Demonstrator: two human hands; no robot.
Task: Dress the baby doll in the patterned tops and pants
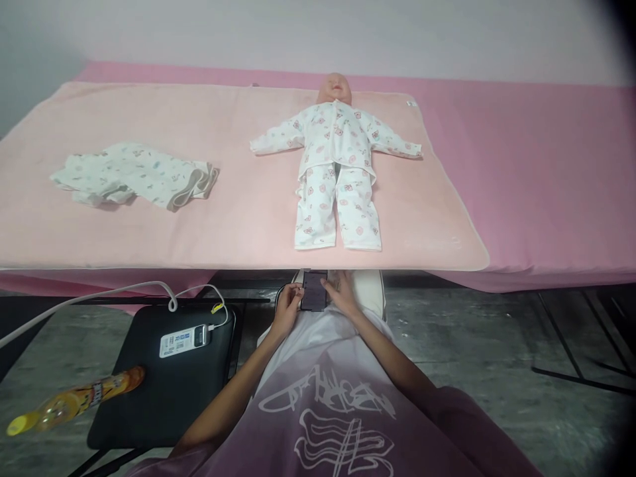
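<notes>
A dark phone (315, 293) is over my lap, just below the near edge of the table. My left hand (288, 306) is closed around its left side. On the other side, my right hand (342, 291) holds the phone's right edge, its thumb lying over the dark screen; some fingers are hidden. Beyond the phone, a baby doll (335, 87) lies face up on a pink mat (238, 232). It wears a white patterned top (338, 136) and matching trousers (318, 209), with both sleeves spread sideways. Crumpled white patterned baby clothes (134, 173) lie to its left.
At my left stands a black stool (163, 391). On it are a white device (183, 340) with a cable (149, 285) plugged in, and a drink bottle (74, 401) on its side. Pink cloth (546, 179) covers the table; black metal legs (561, 331) show below right.
</notes>
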